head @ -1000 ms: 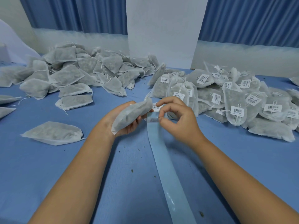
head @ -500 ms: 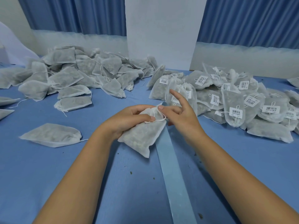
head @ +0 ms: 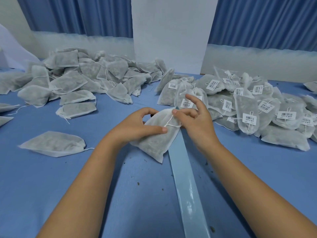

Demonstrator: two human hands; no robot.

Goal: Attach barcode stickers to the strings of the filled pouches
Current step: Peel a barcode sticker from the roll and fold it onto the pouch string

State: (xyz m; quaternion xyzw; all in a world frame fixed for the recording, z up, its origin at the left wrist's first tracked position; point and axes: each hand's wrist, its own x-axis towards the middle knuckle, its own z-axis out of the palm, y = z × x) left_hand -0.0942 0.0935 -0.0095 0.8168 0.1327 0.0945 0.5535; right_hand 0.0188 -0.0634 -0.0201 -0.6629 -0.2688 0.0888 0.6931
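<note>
Lowered since a second ago, the pouch (head: 154, 143) now lies on the bench (head: 51, 177) across the backing strip (head: 188, 186), left hand (head: 137, 124) gripping its neck, right hand (head: 197, 124) pinching its string (head: 169, 121), index finger lifted.

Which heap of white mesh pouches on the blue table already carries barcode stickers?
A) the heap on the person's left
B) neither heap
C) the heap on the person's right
C: white barcode stickers show across the right heap of white mesh pouches, while the left heap shows only bare strings.
</note>
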